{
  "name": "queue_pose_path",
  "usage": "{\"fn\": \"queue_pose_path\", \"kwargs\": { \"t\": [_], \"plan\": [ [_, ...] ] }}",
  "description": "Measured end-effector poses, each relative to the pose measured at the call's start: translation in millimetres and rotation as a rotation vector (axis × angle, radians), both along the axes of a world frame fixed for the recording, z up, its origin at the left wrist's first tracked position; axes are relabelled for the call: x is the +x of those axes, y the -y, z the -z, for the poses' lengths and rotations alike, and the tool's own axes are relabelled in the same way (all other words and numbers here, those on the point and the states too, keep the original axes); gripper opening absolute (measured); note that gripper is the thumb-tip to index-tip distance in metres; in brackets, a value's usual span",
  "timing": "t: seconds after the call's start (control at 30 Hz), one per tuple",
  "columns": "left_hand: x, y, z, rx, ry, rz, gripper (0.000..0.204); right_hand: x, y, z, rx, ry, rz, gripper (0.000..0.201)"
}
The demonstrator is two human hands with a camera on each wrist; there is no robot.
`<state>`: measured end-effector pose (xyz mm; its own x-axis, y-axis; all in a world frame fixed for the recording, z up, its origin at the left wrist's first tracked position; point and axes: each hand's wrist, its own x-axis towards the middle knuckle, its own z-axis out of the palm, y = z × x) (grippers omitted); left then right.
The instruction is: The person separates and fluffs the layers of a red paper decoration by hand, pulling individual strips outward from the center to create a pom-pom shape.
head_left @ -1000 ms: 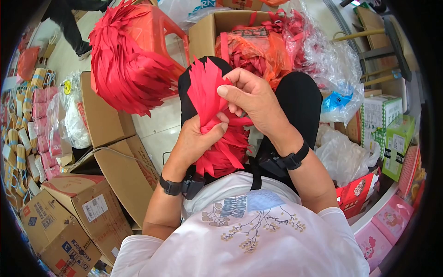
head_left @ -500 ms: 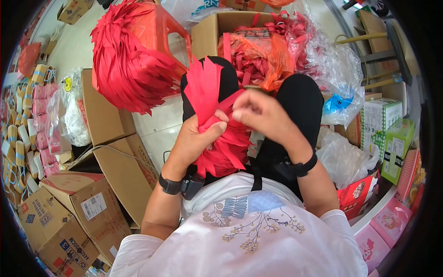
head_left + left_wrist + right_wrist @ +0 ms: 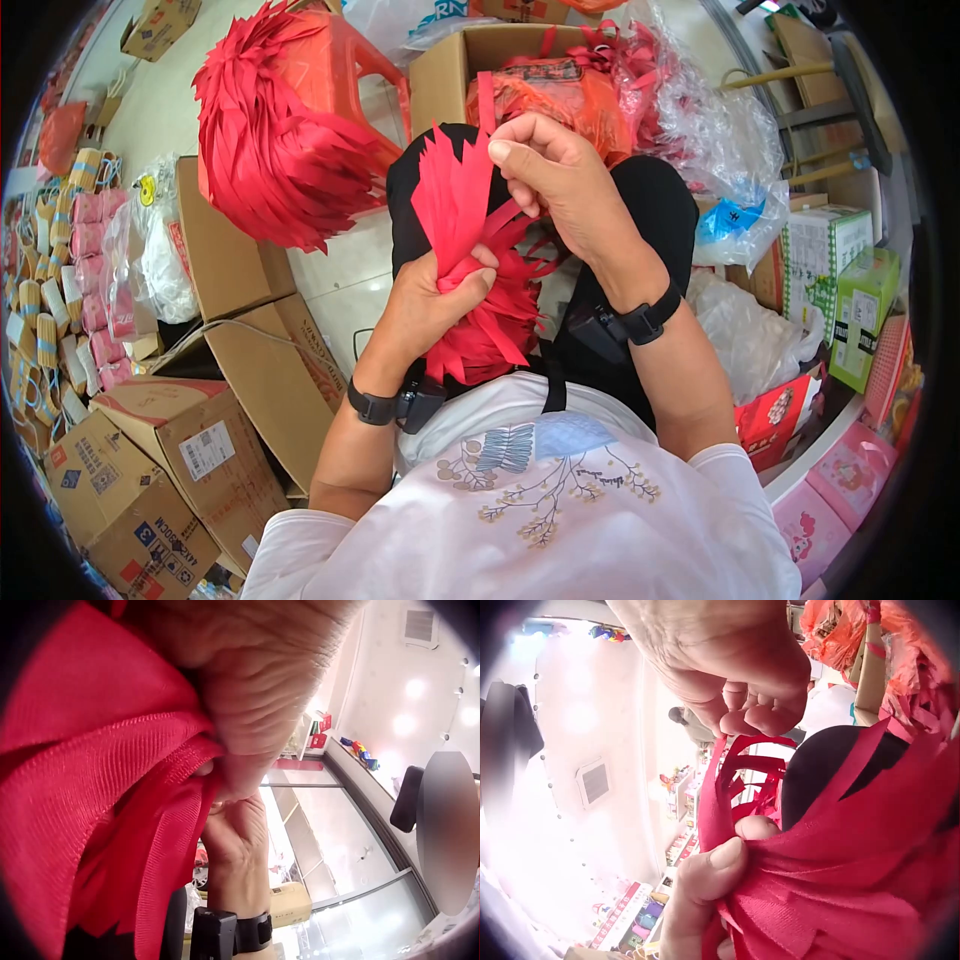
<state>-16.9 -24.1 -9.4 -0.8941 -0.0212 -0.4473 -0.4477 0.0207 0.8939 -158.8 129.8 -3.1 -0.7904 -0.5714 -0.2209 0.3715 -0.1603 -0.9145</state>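
A thick bunch of red ribbon strips point(image 3: 448, 205) fans upward between the knees, more strips hanging below it over the lap. The left hand point(image 3: 435, 300) grips the bunch, thumb on top; in the left wrist view, ribbon point(image 3: 112, 772) fills the left side beside its palm. Above and to the right, the right hand point(image 3: 570, 190) pinches one strip with curled fingers near the bunch's right edge. In the right wrist view, that strip point(image 3: 716, 799) runs from the right fingertips point(image 3: 727, 729) down to the left thumb point(image 3: 724, 859).
A large heap of red ribbon point(image 3: 280, 150) drapes over an orange stool point(image 3: 345, 80). Behind the knees, a cardboard box point(image 3: 437, 85) holds ribbon and an orange bag point(image 3: 560, 95). Cartons point(image 3: 185, 430) stand at the left; clear plastic bags point(image 3: 745, 335) and a green box point(image 3: 862, 320) lie right.
The right hand has gone from a blurred, lower position beside the bunch to a raised one, pinching a strip now drawn upward. The left hand keeps its grip, almost unmoved.
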Motion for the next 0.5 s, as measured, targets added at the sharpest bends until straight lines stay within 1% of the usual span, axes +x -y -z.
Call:
{"fn": "queue_pose_path", "kwargs": {
  "t": [0.1,0.2,0.3,0.4,0.5],
  "plan": [
    [-0.3,0.0,0.5,0.004,0.005,-0.002,0.016,1.1,-4.6,5.8,-0.074,0.061,0.020,0.014],
    [-0.5,0.0,1.7,-0.008,0.000,0.001,0.016,2.8,-6.3,4.4,-0.135,0.089,0.029,0.021],
    [-1.2,-0.6,-0.4,-0.014,0.002,0.001,0.016,0.0,-4.5,5.0,-0.142,0.090,0.016,0.026],
    [-1.5,-0.5,-0.5,-0.013,0.000,0.000,0.016,0.6,0.8,-7.4,-0.022,0.036,-0.035,0.022],
    [-1.5,-0.1,-0.3,-0.012,0.009,-0.001,0.015,0.6,4.3,-9.4,0.066,-0.007,-0.077,0.024]
  ]
}}
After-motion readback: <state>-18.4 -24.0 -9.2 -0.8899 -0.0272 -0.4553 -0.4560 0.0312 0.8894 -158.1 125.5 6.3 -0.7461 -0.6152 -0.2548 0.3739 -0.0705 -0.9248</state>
